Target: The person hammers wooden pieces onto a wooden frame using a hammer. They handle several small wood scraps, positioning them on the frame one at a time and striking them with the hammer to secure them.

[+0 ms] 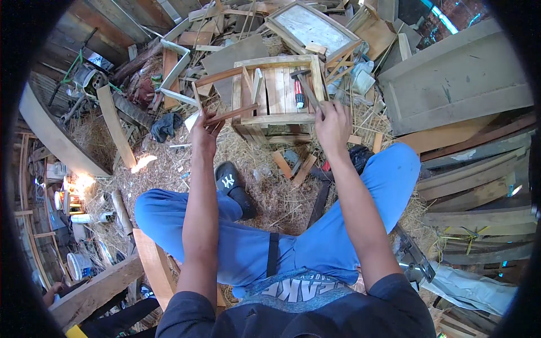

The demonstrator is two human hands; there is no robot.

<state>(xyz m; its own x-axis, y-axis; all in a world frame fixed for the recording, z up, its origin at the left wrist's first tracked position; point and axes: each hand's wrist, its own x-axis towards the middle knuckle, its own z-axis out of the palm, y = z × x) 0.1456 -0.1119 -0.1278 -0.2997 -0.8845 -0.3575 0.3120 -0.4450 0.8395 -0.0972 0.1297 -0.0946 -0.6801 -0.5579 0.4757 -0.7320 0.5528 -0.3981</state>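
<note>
My left hand [204,132] is closed round the near corner of a small frame of thin reddish-brown wooden strips [232,114]. The frame's far side overlaps the left edge of a slatted wooden crate [276,119]. My right hand [334,121] grips a hammer [310,90] by its handle, with the head above the crate's slats. Beside the hammer head, a tool with a red, white and blue handle [298,94] lies on the slats. A short pale piece of wood [257,83] stands tilted at the frame's right end.
Offcuts [304,170] lie on the straw-covered floor before the crate. A large wooden panel [459,84] and stacked boards [479,180] line the right. A glass-paned frame [313,27] rests on scrap behind. Another person's hand [53,293] shows at lower left beside a thick beam [98,293].
</note>
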